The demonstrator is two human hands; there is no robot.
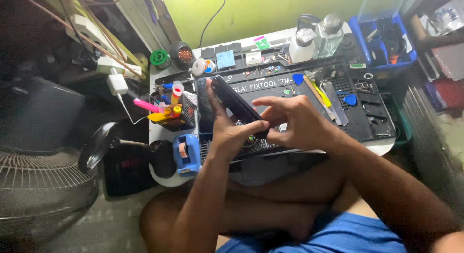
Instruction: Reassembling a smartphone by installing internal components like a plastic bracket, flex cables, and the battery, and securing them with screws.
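A dark smartphone (232,99) is tilted on its edge above the black repair mat (357,117). My left hand (226,132) grips its near left side, with the fingers running up along the edge. My right hand (295,122) holds the phone's lower right end, the index finger stretched across toward the left hand. Both hands hover over the near part of the small white table (164,178), just above my crossed legs.
Blue picks (350,99), a metal spatula (335,104) and small parts lie on the mat. Two bottles (316,38) stand at the back. A tool holder with markers (166,112) and a blue tape dispenser (187,154) sit left. A blue bin (384,40) is right, a fan (43,180) left.
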